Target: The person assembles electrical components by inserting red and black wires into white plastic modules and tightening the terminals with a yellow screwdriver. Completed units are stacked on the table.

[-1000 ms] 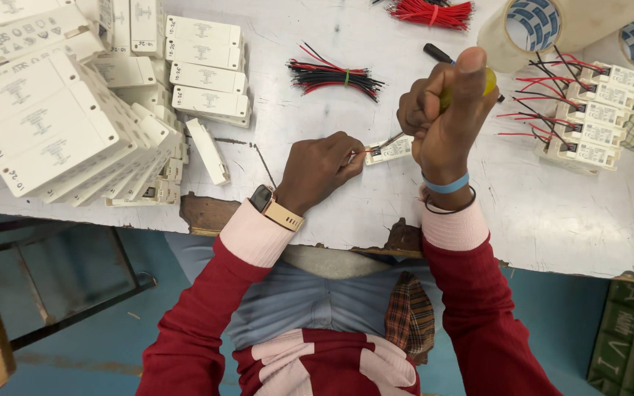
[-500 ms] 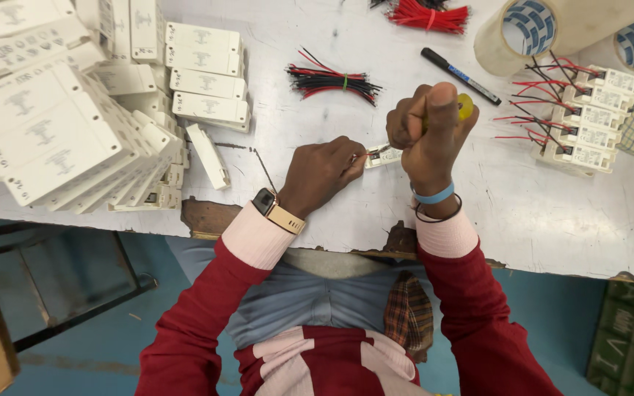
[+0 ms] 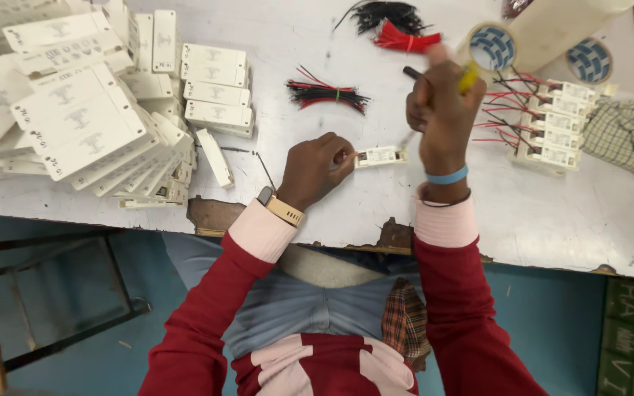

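Observation:
A small white rectangular module (image 3: 380,155) lies on the white table (image 3: 566,213) in front of me. My left hand (image 3: 315,169) pinches a thin wire at the module's left end. My right hand (image 3: 445,110) is closed around a yellow-handled screwdriver (image 3: 468,76), held upright, its shaft slanting down toward the module's right end. The tip is blurred, so contact is unclear. A watch sits on my left wrist and a blue band on my right.
A big heap of white modules (image 3: 89,125) fills the left. Bundles of red and black wires (image 3: 327,94) lie beyond the hands, with more (image 3: 398,29) farther back. Wired modules (image 3: 544,128), tape rolls (image 3: 492,45), a dark pen and a checked cloth (image 3: 621,132) sit at right.
My right hand has lifted slightly and shifted with the screwdriver. The left hand stays at the module's left end. The view has moved a little.

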